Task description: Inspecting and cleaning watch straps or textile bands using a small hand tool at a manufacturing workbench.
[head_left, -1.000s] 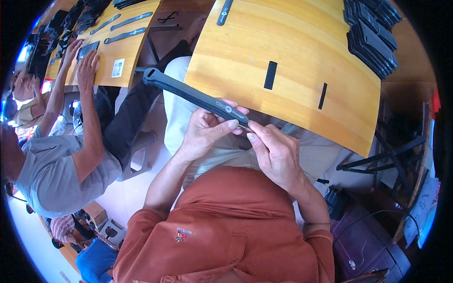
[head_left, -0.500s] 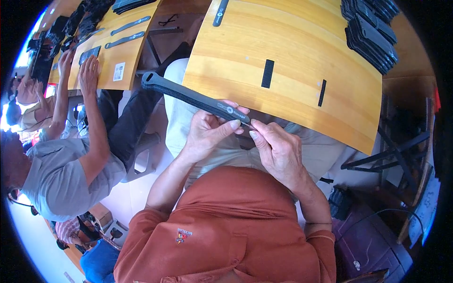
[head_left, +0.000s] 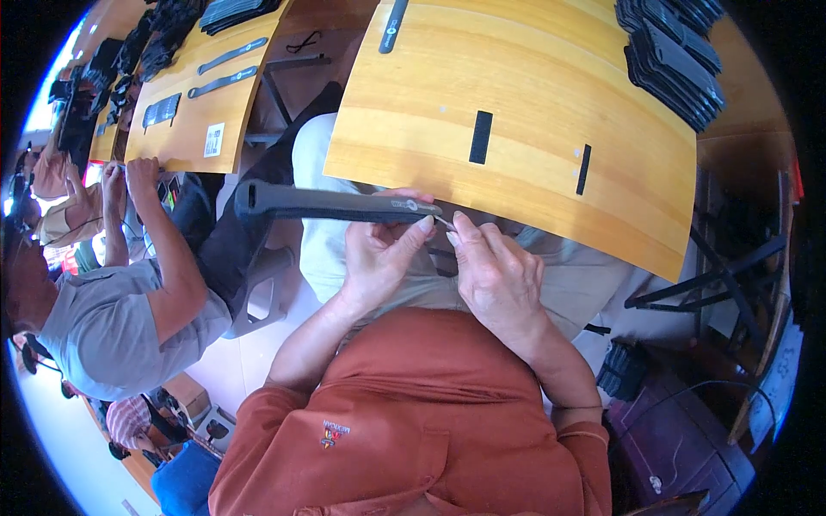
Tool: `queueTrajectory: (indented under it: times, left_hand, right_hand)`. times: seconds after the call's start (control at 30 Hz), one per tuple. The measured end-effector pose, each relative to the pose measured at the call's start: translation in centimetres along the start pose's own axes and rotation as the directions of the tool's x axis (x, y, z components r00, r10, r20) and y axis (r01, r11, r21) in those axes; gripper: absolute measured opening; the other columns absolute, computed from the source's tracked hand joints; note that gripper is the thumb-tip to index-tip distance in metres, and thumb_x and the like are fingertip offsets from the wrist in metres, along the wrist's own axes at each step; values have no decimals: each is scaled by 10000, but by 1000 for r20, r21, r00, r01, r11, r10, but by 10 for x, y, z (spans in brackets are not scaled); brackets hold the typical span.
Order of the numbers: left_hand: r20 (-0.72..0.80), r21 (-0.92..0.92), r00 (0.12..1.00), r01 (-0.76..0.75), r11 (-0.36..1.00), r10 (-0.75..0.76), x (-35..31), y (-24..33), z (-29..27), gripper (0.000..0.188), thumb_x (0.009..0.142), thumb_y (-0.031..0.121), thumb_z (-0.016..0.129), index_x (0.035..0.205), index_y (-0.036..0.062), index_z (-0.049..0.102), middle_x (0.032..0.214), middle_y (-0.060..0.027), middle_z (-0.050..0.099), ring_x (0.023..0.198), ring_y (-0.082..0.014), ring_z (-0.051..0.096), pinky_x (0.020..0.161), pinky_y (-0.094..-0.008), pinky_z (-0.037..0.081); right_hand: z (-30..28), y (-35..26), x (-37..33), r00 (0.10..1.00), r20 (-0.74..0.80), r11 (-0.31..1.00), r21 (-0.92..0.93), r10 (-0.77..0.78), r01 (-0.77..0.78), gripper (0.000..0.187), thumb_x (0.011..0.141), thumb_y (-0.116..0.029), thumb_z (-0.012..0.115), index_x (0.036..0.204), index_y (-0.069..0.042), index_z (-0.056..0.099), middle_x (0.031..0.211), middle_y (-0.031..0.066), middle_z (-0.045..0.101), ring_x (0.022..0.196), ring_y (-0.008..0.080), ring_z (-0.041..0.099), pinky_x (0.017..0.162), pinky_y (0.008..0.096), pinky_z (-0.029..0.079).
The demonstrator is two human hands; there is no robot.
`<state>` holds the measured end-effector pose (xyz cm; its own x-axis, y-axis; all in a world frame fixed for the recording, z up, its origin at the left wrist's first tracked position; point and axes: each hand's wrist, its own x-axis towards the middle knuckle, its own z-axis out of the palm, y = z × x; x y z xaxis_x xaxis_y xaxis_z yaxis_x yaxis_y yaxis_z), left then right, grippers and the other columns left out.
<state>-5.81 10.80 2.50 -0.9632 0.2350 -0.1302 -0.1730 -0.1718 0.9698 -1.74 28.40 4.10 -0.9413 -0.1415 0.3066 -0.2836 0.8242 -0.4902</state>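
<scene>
My left hand [head_left: 377, 256] grips one end of a long dark grey strap [head_left: 323, 202], thumb below and fingers behind. Light lettering marks the gripped end, while the wider end with a slot reaches out to the left past the table's front edge. It looks thick, perhaps layered. Thumb and forefinger of my right hand [head_left: 499, 271] pinch a thin, light-coloured sliver-like piece [head_left: 445, 224] against the strap's lettered end. What this piece is, I cannot make out. Both hands are above my lap, just in front of the table.
On the wooden table [head_left: 533, 77] lie a wide black strip [head_left: 481, 138], a narrow black strip [head_left: 584, 169] and another grey strap [head_left: 393, 27]. Stacks of dark straps [head_left: 671, 73] fill its far right corner. A co-worker [head_left: 129, 310] sits left at another table [head_left: 194, 129].
The strap has swung from a slant to nearly level, its slotted end lower and farther left. My right hand has shifted slightly. The co-worker's hands have drawn back to their table's edge.
</scene>
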Motion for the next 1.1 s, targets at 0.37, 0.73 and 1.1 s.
queueTrajectory:
  times: [0.37, 0.73, 1.1]
  left_hand:
    - [-123, 136, 982, -124, 983, 141, -7, -11, 12, 363, 932, -5, 703, 1257, -21, 543, 1186, -146, 679, 992, -153, 678, 864, -281, 580]
    - [73, -159, 997, 46, 986, -35, 2, -1, -8, 340, 956, 38, 684, 1266, -12, 554, 1203, -165, 674, 988, -189, 685, 843, -311, 600]
    - [101, -161, 994, 65, 985, -49, -2, 2, 4, 377, 955, 98, 709, 1277, -6, 543, 1180, -135, 665, 1043, -204, 675, 874, -345, 598]
  right_hand:
    - [4, 0, 2, 999, -12, 994, -103, -32, 30, 271, 909, -143, 665, 1144, -9, 656, 750, 48, 547, 563, 165, 610, 461, 323, 515]
    - [15, 20, 3, 995, -97, 912, 411, 35, 8, 239, 885, -82, 714, 1116, -25, 691, 782, 116, 665, 660, 292, 686, 554, 391, 540]
    - [5, 20, 4, 985, -144, 964, 231, -100, 132, 398, 817, -31, 676, 1209, -98, 698, 807, 38, 636, 685, 212, 679, 550, 370, 549]
